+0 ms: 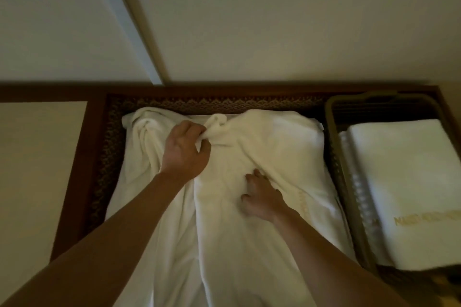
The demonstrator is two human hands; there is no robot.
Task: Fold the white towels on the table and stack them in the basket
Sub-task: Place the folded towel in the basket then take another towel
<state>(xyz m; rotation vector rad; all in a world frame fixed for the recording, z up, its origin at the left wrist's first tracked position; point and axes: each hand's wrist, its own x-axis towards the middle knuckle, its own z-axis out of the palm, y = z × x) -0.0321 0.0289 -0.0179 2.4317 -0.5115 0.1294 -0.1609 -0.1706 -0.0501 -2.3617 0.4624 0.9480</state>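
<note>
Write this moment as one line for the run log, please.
left hand: grips bunched towel | right hand: presses towel | basket: folded towel inside | step: folding

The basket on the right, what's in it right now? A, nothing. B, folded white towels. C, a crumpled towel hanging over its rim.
B: the basket holds neatly folded white towels, the top one with gold lettering near its front edge.
</note>
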